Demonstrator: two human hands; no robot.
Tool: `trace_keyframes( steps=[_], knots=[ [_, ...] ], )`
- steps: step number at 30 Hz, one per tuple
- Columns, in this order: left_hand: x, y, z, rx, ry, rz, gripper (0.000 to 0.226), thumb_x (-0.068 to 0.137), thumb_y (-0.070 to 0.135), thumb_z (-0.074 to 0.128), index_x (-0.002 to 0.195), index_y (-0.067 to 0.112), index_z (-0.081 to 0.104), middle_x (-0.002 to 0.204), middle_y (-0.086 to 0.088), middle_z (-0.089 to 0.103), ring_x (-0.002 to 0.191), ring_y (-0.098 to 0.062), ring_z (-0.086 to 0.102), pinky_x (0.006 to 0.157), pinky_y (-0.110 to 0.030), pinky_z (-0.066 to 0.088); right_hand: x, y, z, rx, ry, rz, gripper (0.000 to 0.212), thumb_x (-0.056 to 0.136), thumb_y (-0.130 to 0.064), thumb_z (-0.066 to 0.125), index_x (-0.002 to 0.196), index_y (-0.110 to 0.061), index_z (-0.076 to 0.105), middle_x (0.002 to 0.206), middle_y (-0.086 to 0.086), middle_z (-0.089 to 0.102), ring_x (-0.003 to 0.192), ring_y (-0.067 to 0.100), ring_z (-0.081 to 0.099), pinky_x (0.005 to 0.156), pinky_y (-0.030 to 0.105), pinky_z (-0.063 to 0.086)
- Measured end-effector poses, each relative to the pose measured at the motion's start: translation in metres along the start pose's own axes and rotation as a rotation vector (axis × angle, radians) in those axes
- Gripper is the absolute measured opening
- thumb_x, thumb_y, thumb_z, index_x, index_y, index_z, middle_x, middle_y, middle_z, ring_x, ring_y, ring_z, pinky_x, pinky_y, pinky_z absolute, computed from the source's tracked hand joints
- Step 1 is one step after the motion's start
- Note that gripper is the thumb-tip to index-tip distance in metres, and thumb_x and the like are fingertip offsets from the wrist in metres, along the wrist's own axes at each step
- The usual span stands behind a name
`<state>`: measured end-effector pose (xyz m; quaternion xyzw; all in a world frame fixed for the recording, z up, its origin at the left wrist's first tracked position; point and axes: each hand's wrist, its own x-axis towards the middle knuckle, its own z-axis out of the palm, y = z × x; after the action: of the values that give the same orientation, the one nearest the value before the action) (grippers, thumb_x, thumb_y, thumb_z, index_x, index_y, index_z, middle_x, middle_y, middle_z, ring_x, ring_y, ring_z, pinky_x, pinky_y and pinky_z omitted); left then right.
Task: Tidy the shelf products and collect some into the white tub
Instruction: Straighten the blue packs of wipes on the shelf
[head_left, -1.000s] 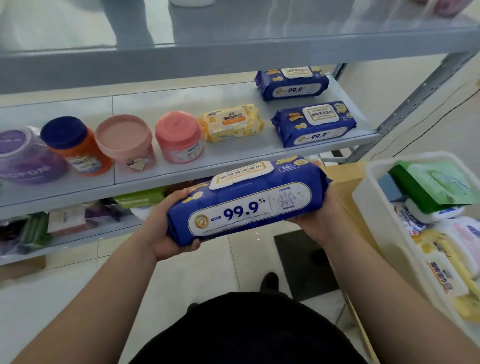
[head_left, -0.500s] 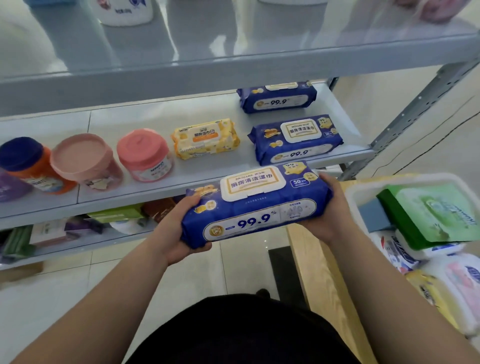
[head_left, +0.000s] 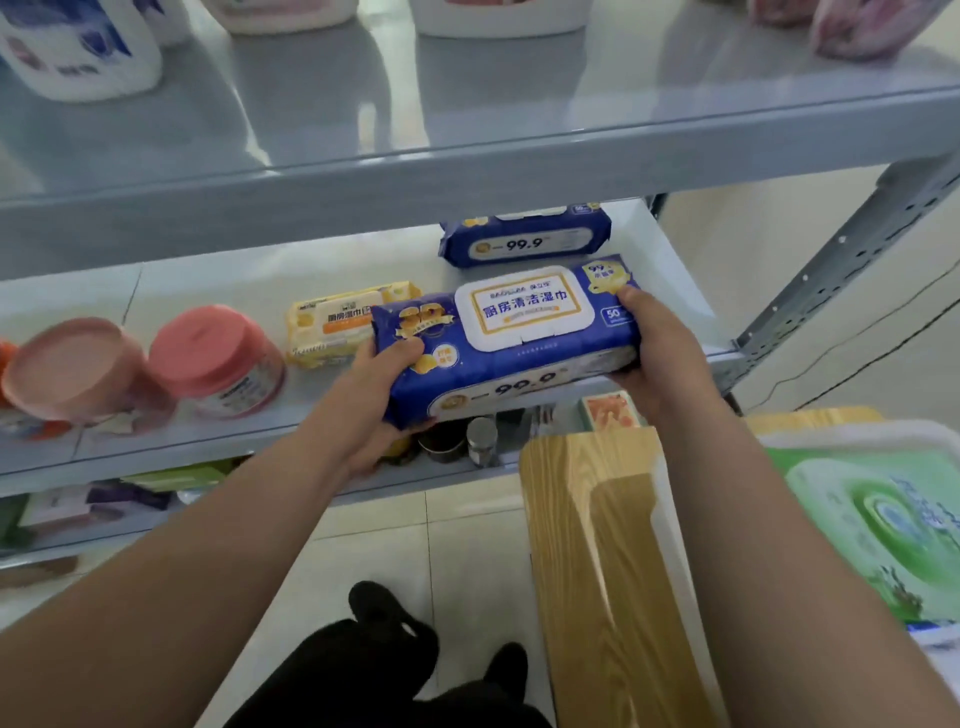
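Observation:
I hold a blue wet-wipes pack (head_left: 519, 332) marked 99.9 by its two ends, my left hand (head_left: 384, 395) gripping the left end and my right hand (head_left: 660, 358) the right end. It sits level over the front right of the grey middle shelf (head_left: 208, 291), its white lid up. Whatever lies under it there is hidden. A second blue pack (head_left: 524, 241) lies behind it at the back of the shelf. The white tub (head_left: 852, 434) stands at lower right with a green wipes pack (head_left: 872, 530) on top.
A yellow wipes pack (head_left: 332, 327), a pink-lidded jar (head_left: 218, 358) and another pink jar (head_left: 72, 369) stand to the left on the same shelf. A wooden surface (head_left: 597, 545) lies beside the tub. White bottles stand on the upper shelf. The shelf post (head_left: 841, 249) rises at right.
Both hands have carried the blue pack up and forward from waist height onto the front right of the middle shelf, covering the blue pack that lay there. My view has moved closer.

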<state>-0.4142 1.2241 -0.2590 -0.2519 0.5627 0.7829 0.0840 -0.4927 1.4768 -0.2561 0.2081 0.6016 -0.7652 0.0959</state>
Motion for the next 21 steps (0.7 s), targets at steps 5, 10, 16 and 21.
trace_keyframes(
  steps=[5,10,16,21],
  knots=[
    [0.067,0.026,0.029,0.062,0.047,0.135,0.023,0.099,0.019,0.059,0.121,0.022,0.054,0.106,-0.007,0.076,0.08,-0.018,0.075,0.065,-0.036,0.059,0.068,-0.026,0.013,-0.124,0.018,-0.139,0.021,0.097,-0.043,0.061,0.095,-0.025,0.071,0.083,-0.005,0.079,0.072,0.016,0.075,0.065,0.034,0.058],
    [0.141,0.031,0.045,0.137,-0.014,0.242,0.014,0.104,0.018,0.052,0.116,0.016,0.059,0.103,-0.008,0.077,0.082,-0.018,0.075,0.063,-0.03,0.059,0.137,-0.038,0.017,-0.478,0.156,-0.296,0.034,0.101,-0.049,0.046,0.09,-0.024,0.067,0.08,-0.011,0.068,0.077,0.011,0.066,0.059,0.026,0.04],
    [0.209,0.027,0.05,0.321,-0.006,0.326,0.031,0.104,0.038,0.048,0.121,0.016,0.059,0.113,-0.01,0.074,0.101,-0.028,0.073,0.086,-0.042,0.06,0.185,-0.025,0.012,-0.73,0.199,-0.493,0.044,0.105,-0.044,0.037,0.099,-0.013,0.068,0.096,0.003,0.061,0.086,0.022,0.053,0.074,0.032,0.043],
    [0.245,0.026,0.052,0.453,0.043,0.299,0.031,0.104,0.042,0.046,0.119,0.019,0.06,0.116,-0.008,0.072,0.105,-0.028,0.07,0.099,-0.047,0.055,0.216,-0.021,0.016,-0.906,0.192,-0.518,0.047,0.108,-0.04,0.034,0.122,-0.008,0.065,0.122,0.015,0.062,0.112,0.032,0.054,0.083,0.031,0.033]
  ],
)
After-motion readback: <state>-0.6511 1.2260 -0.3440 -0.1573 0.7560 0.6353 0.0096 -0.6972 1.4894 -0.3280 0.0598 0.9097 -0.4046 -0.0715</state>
